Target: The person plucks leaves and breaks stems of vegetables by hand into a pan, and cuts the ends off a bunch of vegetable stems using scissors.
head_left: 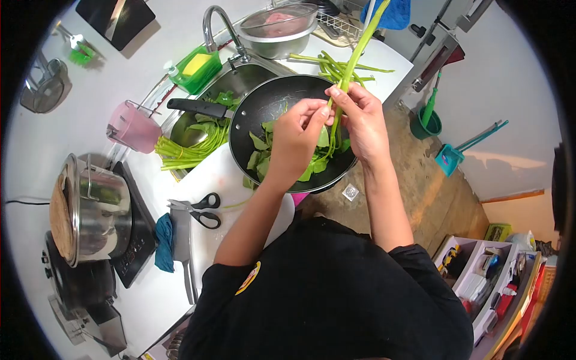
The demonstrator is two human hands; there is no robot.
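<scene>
Over a black wok point(239, 141), both hands are closed on a long green vegetable stalk point(360, 48). My left hand point(295, 141) pinches it low down with thumb and fingertips. My right hand point(365, 123) grips it between thumb and fingers, and its upper end rises past the hand. Thin green strands hang below the fingers. Torn green leaves point(259, 157) lie in the wok, partly hidden by my left hand. Behind the wok, several bare stalks point(327, 63) rest on the counter. A bunch of leafy stems point(192, 147) lies at the sink to the left.
Black-handled scissors point(204, 210) and a knife point(183, 240) lie near a white cutting board point(219, 186). A steel pot point(102, 204) stands at left. The metal sink point(252, 71) and a bowl under a strainer point(277, 39) are at the back. The floor point(414, 192) is at right.
</scene>
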